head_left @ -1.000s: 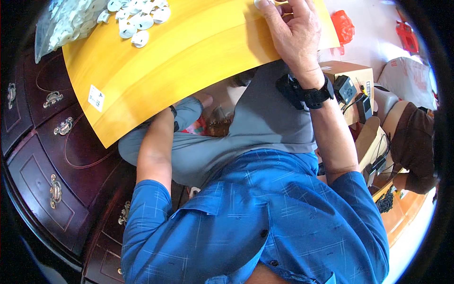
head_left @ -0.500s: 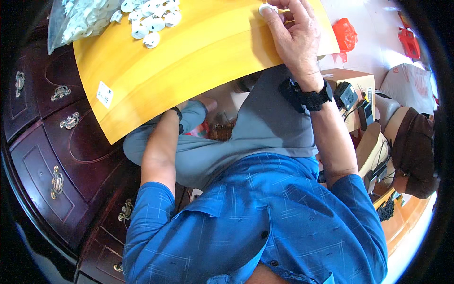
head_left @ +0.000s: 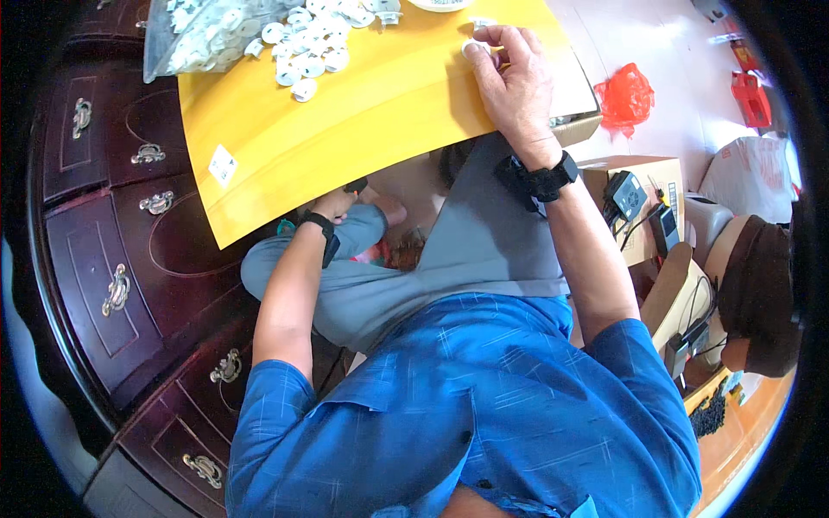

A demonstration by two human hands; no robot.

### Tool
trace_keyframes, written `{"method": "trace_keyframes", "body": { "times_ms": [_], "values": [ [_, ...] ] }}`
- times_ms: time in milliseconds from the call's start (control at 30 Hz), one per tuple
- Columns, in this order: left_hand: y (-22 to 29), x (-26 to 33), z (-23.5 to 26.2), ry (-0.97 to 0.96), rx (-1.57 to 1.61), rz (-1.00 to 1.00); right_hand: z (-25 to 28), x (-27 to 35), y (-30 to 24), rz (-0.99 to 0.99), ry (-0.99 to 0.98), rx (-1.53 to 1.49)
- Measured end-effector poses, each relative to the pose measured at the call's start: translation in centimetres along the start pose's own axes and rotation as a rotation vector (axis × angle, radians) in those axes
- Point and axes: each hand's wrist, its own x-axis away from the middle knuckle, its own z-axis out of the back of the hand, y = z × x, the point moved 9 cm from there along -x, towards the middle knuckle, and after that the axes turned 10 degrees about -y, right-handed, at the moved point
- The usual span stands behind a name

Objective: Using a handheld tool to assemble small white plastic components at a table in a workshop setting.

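1. A clear bag of white discs lies at the far left of the yellow board, which serves as bench.
2. The left hand is under the board edge; I cannot tell its grip.
3. Loose white discs lie spilled, within reach.
4. The right hand pinches one disc.

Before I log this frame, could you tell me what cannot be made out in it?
- Left hand, head view: mostly hidden under the yellow board; grip unknowable.
- Right hand: fingertips cover a small white piece; hold unclear.
- Clear bag of white discs: cut off by the top edge.
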Motion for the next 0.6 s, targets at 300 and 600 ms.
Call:
{"method": "trace_keyframes", "body": {
  "times_ms": [300, 600],
  "values": [
    [1.9, 9.1, 0.8, -0.031, 0.122, -0.207, 0.4, 0.0, 0.1, 0.086, 0.036, -0.075],
    [3.8, 20.8, 0.2, -0.076, 0.376, -0.456, 3.3, 5.5, -1.4, -0.002, -0.173, -0.508]
  ]
}}
